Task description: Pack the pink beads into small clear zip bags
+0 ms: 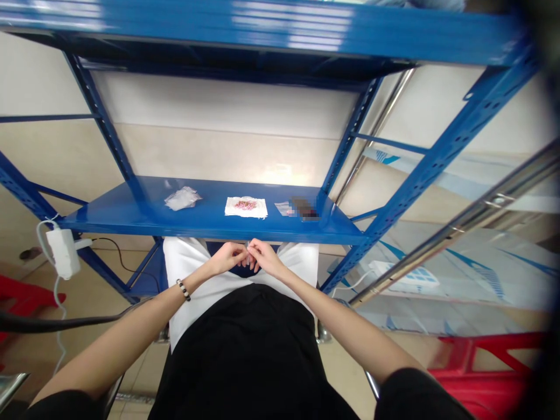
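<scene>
My left hand (230,257) and my right hand (265,256) meet just below the front edge of the blue shelf (131,216), over my lap. Both have fingers curled in a pinch, fingertips touching; what they hold is too small to make out. A beaded bracelet (183,289) circles my left wrist. On the shelf above lie a white cloth with small pink beads (245,206), a crumpled clear plastic bag (182,198) to its left, and a small clear packet (284,207) beside a blurred dark item (305,209).
The blue metal rack has slanted uprights (441,151) and an upper shelf (280,29) overhead. A white power adapter (63,252) with cable hangs at left. Red plastic stools (485,361) stand at lower right and far left. A steel rail (472,219) runs diagonally on the right.
</scene>
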The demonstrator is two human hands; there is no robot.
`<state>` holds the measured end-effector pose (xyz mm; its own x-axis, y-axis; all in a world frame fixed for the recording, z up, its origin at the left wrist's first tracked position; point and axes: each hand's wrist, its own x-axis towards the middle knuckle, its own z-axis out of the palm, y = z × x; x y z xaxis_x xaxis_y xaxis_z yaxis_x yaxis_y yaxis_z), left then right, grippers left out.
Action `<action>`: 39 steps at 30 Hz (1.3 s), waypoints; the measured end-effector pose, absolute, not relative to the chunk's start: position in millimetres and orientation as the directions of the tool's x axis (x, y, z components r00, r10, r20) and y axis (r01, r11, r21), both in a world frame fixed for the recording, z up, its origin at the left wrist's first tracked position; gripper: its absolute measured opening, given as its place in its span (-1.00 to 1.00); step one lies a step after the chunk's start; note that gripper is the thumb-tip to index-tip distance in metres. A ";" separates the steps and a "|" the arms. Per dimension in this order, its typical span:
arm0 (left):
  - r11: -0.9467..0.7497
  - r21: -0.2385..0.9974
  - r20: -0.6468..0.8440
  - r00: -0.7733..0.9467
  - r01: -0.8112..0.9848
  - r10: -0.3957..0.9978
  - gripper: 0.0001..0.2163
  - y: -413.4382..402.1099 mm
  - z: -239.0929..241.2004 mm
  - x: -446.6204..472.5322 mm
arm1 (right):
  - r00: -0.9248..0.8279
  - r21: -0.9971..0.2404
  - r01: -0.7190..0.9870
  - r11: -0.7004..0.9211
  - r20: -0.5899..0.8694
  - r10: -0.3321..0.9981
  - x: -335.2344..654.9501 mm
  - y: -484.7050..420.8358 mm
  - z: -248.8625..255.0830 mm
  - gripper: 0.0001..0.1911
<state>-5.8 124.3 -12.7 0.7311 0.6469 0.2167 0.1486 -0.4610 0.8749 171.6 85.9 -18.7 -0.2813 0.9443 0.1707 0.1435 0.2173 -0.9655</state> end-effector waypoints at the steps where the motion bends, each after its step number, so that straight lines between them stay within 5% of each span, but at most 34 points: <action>1: -0.460 0.873 0.204 0.735 0.162 0.647 -0.65 122.7 -13.3 -5.9 | -0.305 -0.959 0.162 0.231 0.174 0.936 173.0 87.0 -19.3 -0.70; 13: -0.477 0.757 0.309 0.398 0.447 0.864 -0.79 124.3 -10.6 -4.5 | -0.295 -0.870 0.346 0.350 0.254 0.921 185.9 103.4 -15.5 -0.79; 17: -0.506 0.777 0.364 0.388 0.375 0.847 -0.76 122.3 -4.8 -7.2 | -0.315 -0.972 0.082 0.220 0.184 0.931 184.0 99.7 -10.0 -0.73; 22: -0.335 0.942 0.309 0.411 -0.009 0.857 -0.74 123.6 -0.5 -3.4 | -0.038 -0.980 -0.197 0.024 0.032 0.999 169.8 96.3 -19.2 -0.65; 27: -0.124 0.961 0.222 0.421 -0.246 0.880 -0.70 128.3 8.3 -9.9 | -0.243 -0.857 -0.498 -0.137 -0.014 0.970 156.4 95.4 -28.8 -0.60; 32: -0.135 0.963 0.221 0.394 -0.234 0.892 -0.67 127.7 13.0 -18.7 | -0.122 -0.850 -0.524 -0.059 0.006 0.993 168.6 103.8 -23.1 -0.66; 39: 0.006 0.996 0.023 0.319 -0.091 0.947 -0.56 135.9 0.5 -20.0 | 0.140 -0.905 -0.416 0.087 0.031 0.990 207.0 170.4 18.2 -0.77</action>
